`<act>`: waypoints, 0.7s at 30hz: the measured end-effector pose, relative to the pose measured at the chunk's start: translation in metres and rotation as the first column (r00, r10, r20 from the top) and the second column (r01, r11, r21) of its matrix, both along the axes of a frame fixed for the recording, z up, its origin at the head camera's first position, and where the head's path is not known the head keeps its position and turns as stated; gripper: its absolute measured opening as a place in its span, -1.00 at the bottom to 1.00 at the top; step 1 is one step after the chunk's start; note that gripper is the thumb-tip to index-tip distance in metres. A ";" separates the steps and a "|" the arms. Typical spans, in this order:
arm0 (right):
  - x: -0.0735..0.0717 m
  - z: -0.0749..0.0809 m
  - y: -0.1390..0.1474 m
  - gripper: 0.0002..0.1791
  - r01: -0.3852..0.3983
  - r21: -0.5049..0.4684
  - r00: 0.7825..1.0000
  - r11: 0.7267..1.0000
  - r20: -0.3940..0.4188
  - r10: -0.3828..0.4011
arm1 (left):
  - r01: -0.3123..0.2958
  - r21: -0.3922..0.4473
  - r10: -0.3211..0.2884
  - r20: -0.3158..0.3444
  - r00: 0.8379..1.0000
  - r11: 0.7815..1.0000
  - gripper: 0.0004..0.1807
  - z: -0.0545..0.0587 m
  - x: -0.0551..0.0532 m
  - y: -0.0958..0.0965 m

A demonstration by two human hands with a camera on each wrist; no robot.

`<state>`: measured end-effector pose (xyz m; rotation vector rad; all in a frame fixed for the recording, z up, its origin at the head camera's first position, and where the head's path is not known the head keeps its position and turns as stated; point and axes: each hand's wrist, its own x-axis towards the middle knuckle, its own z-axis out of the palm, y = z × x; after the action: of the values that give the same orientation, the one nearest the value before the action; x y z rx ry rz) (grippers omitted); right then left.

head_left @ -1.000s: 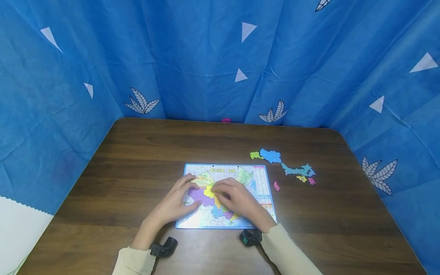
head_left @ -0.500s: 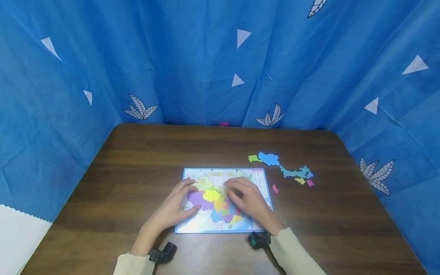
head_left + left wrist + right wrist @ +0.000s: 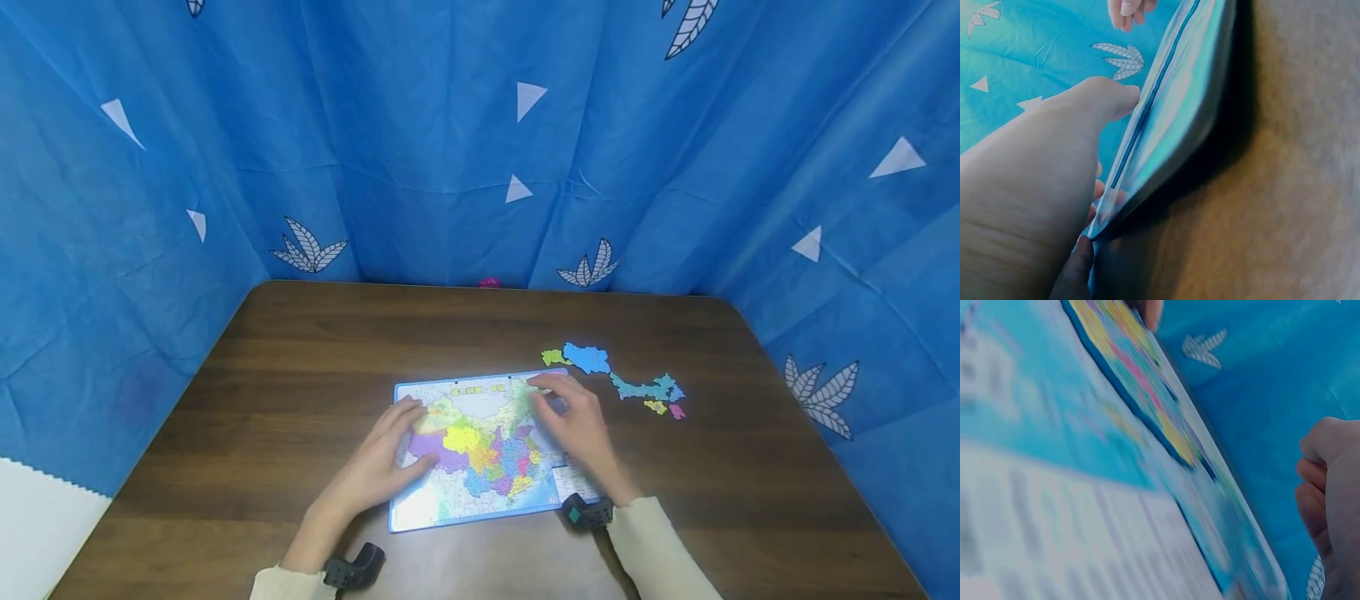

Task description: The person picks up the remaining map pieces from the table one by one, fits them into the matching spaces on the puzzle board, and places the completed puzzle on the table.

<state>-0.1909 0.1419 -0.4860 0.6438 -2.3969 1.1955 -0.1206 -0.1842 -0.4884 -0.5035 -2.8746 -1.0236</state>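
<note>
A magnetic map puzzle board [image 3: 420, 517] with a blue border lies slightly turned on the table. Coloured map pieces cover its middle, among them a yellow piece [image 3: 462, 435] and a purple piece [image 3: 431, 447]. Spread over the board's left part is my left hand [image 3: 386, 454], fingers extended and thumb apart; in the left wrist view its thumb [image 3: 1113, 100] reaches across the board's edge. My right hand [image 3: 581, 421] is above the board's right side, fingers loosely bent, and I see nothing in them. The right wrist view has these fingers [image 3: 1313, 497] apart from the board.
Loose pieces lie beyond the board to the right: a green one [image 3: 553, 357], a blue one [image 3: 587, 358], a teal one [image 3: 637, 389], a yellow one [image 3: 656, 407] and a pink one [image 3: 677, 412]. A blue curtain [image 3: 450, 125] hangs behind the brown table [image 3: 262, 400].
My right hand has moved right, off the yellow piece to the board's right side. The board has turned slightly, its right side swinging away. The small pink piece beside it is out of sight.
</note>
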 end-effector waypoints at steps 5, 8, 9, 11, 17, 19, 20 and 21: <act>-0.007 0.006 0.017 -0.72 0.088 0.018 0.996 0.996 0.029 -0.088 | -0.016 -0.055 0.013 -0.045 0.999 0.998 -0.15 0.000 -0.001 -0.002; -0.011 0.009 0.028 -0.71 0.132 0.033 0.990 0.991 0.054 -0.134 | -0.035 -0.087 0.028 -0.072 0.997 0.996 -0.09 -0.001 -0.001 -0.002; -0.012 0.010 0.032 -0.70 0.143 0.037 0.987 0.989 0.064 -0.145 | -0.046 -0.092 0.039 -0.076 0.996 0.995 -0.08 -0.001 -0.001 -0.002; -0.015 0.012 0.040 -0.68 0.165 0.043 0.982 0.985 0.082 -0.168 | -0.072 -0.102 0.065 -0.073 0.995 0.992 -0.08 0.000 -0.001 -0.002; -0.021 0.015 0.058 -0.62 0.229 0.046 0.957 0.972 0.173 -0.233 | -0.091 -0.127 0.085 -0.054 0.995 0.988 -0.06 0.000 0.000 0.000; -0.023 0.013 0.063 -0.60 0.240 0.052 0.949 0.969 0.198 -0.246 | -0.086 -0.131 0.081 -0.047 0.996 0.988 -0.04 -0.001 0.000 0.000; -0.024 0.012 0.066 -0.58 0.246 0.061 0.945 0.967 0.206 -0.253 | -0.084 -0.132 0.079 -0.042 0.996 0.988 -0.03 -0.001 0.000 0.000; -0.026 0.010 0.068 -0.57 0.251 0.069 0.942 0.965 0.212 -0.261 | -0.081 -0.133 0.077 -0.035 0.996 0.988 -0.02 -0.002 0.000 0.001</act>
<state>-0.2165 0.2098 -0.4763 0.2074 -2.5943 1.1586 -0.1205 -0.1836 -0.4903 -0.4041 -2.9248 -0.8083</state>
